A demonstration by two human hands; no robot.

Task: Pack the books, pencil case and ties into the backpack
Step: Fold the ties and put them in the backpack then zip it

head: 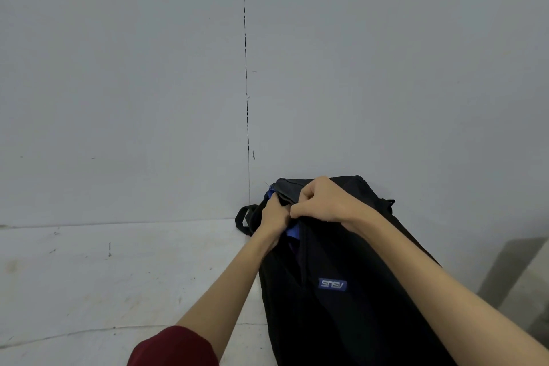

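Both hands, left hand (274, 212) and right hand (319, 202), grip soft, floppy backpack (341, 321) at its mouth, probably the zip edge

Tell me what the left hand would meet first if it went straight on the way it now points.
Most likely the backpack itself. The left hand points up and away into the bag's open top, gripping its edge, so blue lining and the grey flap lie just ahead. The wall stands behind; depth is unclear.
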